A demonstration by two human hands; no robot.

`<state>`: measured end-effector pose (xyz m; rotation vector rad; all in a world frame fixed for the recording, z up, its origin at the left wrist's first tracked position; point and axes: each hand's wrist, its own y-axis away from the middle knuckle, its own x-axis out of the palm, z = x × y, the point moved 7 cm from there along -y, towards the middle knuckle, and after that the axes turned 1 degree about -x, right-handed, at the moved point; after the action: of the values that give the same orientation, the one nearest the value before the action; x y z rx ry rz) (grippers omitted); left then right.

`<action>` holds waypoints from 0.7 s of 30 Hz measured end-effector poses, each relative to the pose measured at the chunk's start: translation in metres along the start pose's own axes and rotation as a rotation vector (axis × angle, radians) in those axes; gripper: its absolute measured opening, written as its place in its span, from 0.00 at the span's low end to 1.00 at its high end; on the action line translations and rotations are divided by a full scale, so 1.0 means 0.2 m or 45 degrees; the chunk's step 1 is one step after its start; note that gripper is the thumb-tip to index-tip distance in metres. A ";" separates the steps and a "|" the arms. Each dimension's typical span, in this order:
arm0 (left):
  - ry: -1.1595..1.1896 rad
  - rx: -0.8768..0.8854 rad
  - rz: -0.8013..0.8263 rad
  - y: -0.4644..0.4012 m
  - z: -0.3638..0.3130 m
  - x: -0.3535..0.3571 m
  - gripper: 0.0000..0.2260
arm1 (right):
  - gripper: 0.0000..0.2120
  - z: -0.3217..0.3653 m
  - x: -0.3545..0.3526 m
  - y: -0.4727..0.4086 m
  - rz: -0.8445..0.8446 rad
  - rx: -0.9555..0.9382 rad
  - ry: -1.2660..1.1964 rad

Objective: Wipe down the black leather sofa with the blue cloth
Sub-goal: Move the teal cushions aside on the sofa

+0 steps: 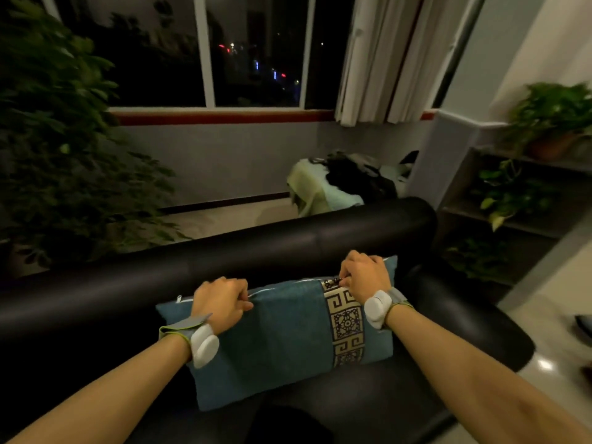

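Both forearms are reaching forward over the seat, gripping a cushion by its top edge.

Nearest me, my left hand (222, 302) is curling round the cushion's (282, 341) top seam and my right hand (363, 272) is pinching it by the patterned band. Its long axis is running left to right across me, leaning against the backrest, with the right hand slightly farther away. Under and behind it the black leather sofa (224, 251) is stretching sideways. I am seeing no blue cloth anywhere, so I judge the cushion needs shifting off before any wiping.
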<state>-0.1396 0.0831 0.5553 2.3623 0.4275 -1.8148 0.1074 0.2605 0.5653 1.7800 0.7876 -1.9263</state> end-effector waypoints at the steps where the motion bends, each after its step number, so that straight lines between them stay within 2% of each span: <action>1: -0.004 0.000 0.022 -0.07 -0.06 0.07 0.10 | 0.02 -0.10 0.04 -0.02 0.015 0.011 0.008; 10: -0.030 -0.178 0.257 -0.64 -0.52 0.74 0.12 | 0.03 -0.91 0.55 -0.40 0.216 -0.074 -0.075; 16: -0.091 -0.306 0.376 -0.85 -0.66 1.14 0.08 | 0.02 -1.20 0.96 -0.63 0.437 -0.097 -0.188; 21: -0.080 -0.412 0.424 -1.00 -0.66 1.45 0.03 | 0.05 -1.32 1.35 -0.76 0.503 -0.097 -0.255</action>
<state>-0.0095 0.3505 0.3249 2.0128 0.2743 -1.5338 0.1843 0.5678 0.3101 1.5308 0.3985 -1.7477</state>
